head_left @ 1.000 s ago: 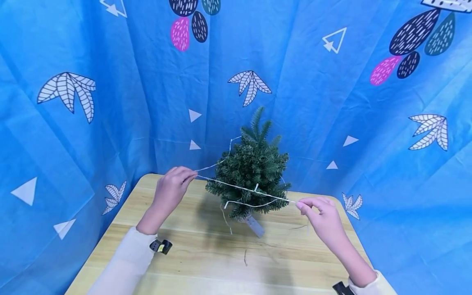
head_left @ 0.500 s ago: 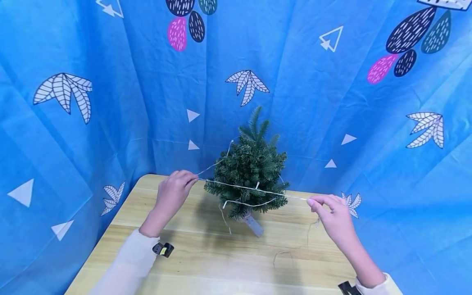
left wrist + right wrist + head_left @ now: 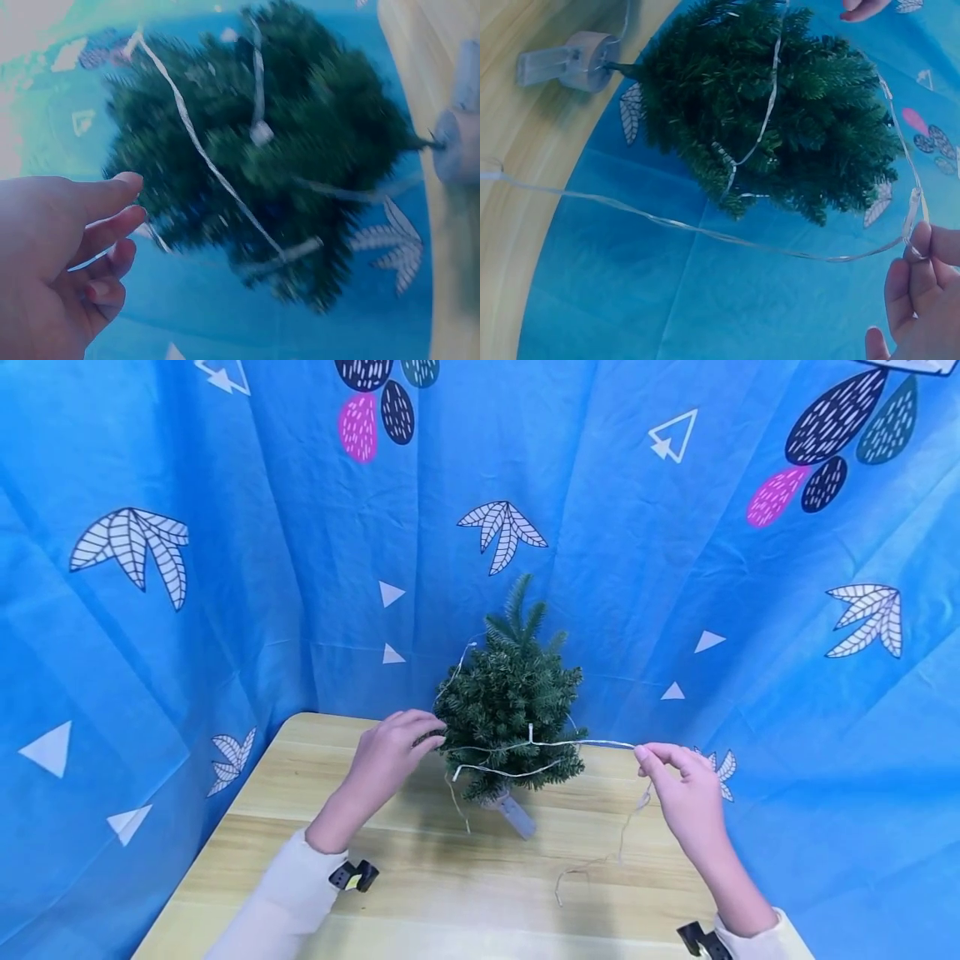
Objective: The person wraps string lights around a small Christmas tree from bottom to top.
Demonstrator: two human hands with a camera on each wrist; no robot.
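Observation:
A small green artificial Christmas tree [image 3: 510,693] stands upright at the back of the table, with thin string lights [image 3: 585,742] running across its front and up its left side. My right hand [image 3: 682,785], to the right of the tree, pinches the wire between thumb and fingertips; in the right wrist view a small bulb [image 3: 912,210] sits close by those fingertips. Loose wire hangs from this hand to the table. At the tree's left edge is my left hand [image 3: 393,752]. Its fingers are loosely bent and hold no wire in the left wrist view.
A clear battery box [image 3: 517,818] lies by the tree's round base [image 3: 592,61]. A loose light end [image 3: 588,865] trails on the wooden table [image 3: 420,910]. A patterned blue cloth [image 3: 600,568] hangs close behind and around the sides.
My left hand has let go of the wire and moved right to the branches. The front strand now lies slacker against the tree. My right hand has moved right and slightly up, still pinching the wire.

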